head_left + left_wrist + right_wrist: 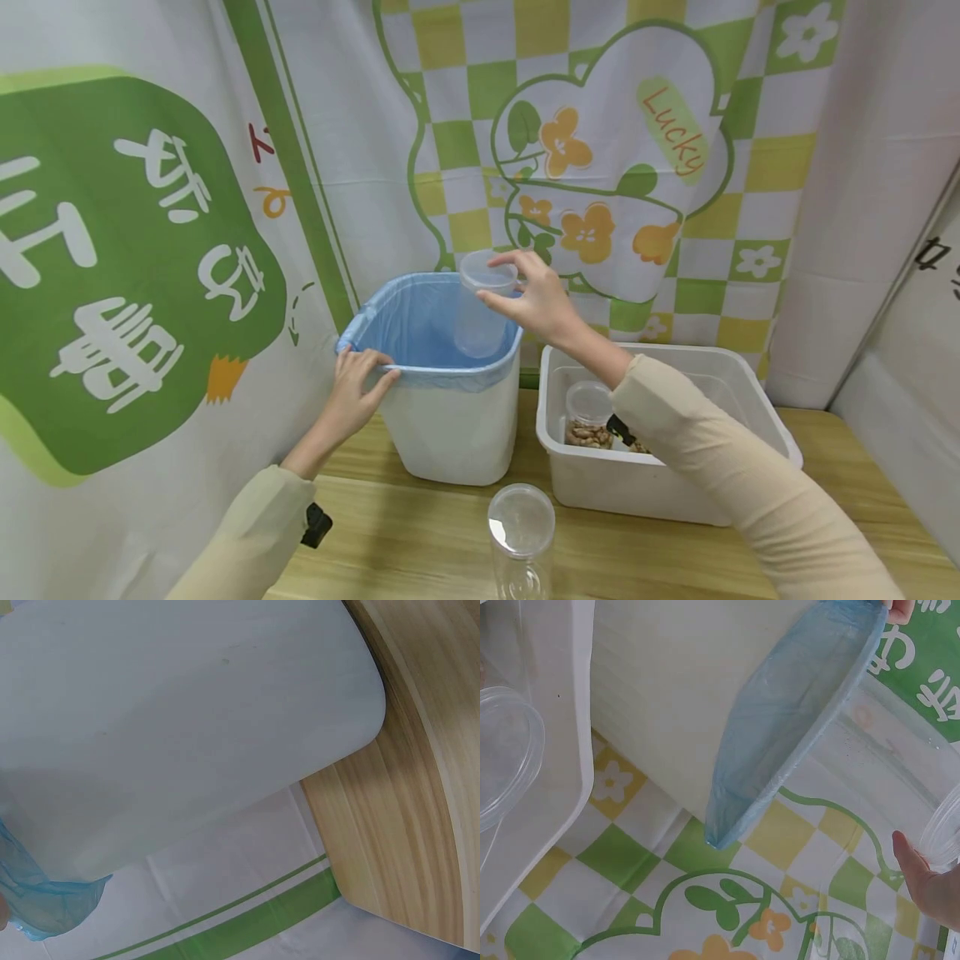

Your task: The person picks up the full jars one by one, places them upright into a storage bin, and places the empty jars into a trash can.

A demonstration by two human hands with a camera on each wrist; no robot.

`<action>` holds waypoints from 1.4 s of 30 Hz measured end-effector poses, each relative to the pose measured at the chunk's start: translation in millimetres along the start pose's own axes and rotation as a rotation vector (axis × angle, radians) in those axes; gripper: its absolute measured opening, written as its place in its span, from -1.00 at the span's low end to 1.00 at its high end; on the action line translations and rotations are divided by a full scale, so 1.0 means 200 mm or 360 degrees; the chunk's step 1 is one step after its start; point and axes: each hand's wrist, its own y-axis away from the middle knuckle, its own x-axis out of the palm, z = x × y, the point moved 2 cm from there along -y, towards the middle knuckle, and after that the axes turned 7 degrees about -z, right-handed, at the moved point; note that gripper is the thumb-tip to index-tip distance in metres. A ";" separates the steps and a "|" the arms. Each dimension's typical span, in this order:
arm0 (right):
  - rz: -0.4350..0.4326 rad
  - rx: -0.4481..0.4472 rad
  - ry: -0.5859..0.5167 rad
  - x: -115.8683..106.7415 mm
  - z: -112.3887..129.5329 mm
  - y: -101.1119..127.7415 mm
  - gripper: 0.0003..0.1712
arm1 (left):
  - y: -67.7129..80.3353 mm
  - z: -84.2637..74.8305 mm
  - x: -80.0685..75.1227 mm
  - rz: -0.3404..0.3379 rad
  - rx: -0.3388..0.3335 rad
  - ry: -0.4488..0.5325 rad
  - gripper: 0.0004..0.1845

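Observation:
A white waste bin (450, 425) lined with a blue bag (420, 325) stands on the wooden table. My left hand (358, 392) grips the bin's near-left rim over the bag. My right hand (534, 298) holds a clear plastic jar (480, 312) by its top, over the bin's far right corner, the jar's body inside the bin. In the right wrist view the bag-lined rim (795, 742) and the clear jar (885, 772) show, with a fingertip (919, 881) at the right edge. The left wrist view shows only the bin's white wall (180, 727).
A white tub (675, 483) to the right of the bin holds a lidded jar of nuts (588, 417). Another clear lidded jar (521, 533) stands at the table's front edge. Patterned cloth (600, 167) hangs close behind and to the left.

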 end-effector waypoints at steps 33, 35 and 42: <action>0.0170 -0.0029 0.0033 0.01 -0.08 0.25 -0.72 | 0.00 0.00 0.00 -0.0010 0.0024 -0.0003 -0.90; 0.0162 -0.0047 0.0013 0.01 -0.08 0.30 -0.72 | 0.00 0.00 0.00 -0.0015 0.0026 0.0001 -0.90; 0.0142 -0.0141 -0.0073 -0.01 -0.07 0.45 -0.74 | 0.00 0.00 0.01 -0.0010 0.0019 -0.0002 -0.90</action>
